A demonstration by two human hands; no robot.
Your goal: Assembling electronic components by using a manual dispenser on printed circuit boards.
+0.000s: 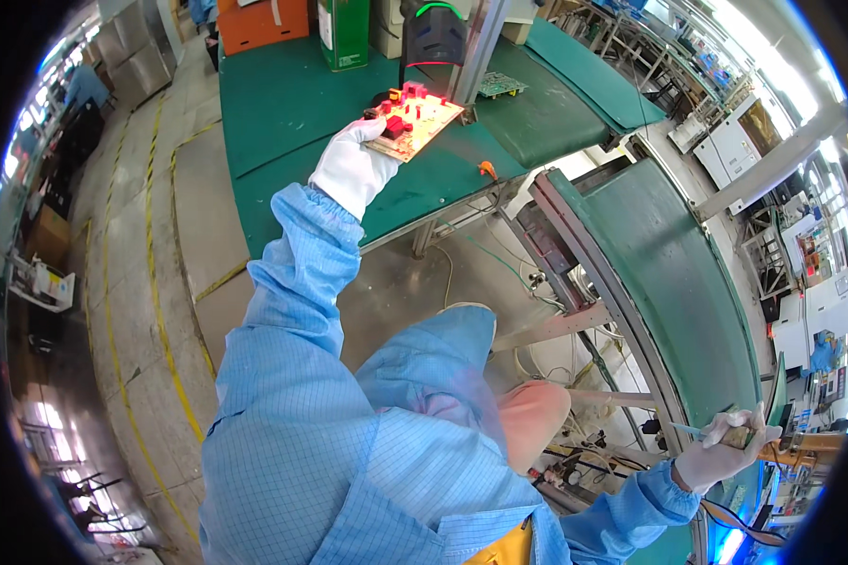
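My left hand [356, 169], in a white glove, reaches out over the green-topped table and grips a circuit board [426, 127] by its near left edge. The board is tilted and carries several components, lit red beneath a dark barcode scanner [434, 38] with a green light on top. Far to the right, my gloved right hand [723, 450] is closed by the curved conveyor. A thin light-blue stick [686, 428] juts out from its fingers, along with a small brownish-green thing [737, 437] whose kind I cannot make out.
A green conveyor belt [674, 273] curves down the right side. Another circuit board [499, 86] lies behind the metal post [479, 52]. At the table's back stand a green can [343, 36] and an orange box [262, 26]. Cables [537, 282] hang below the table.
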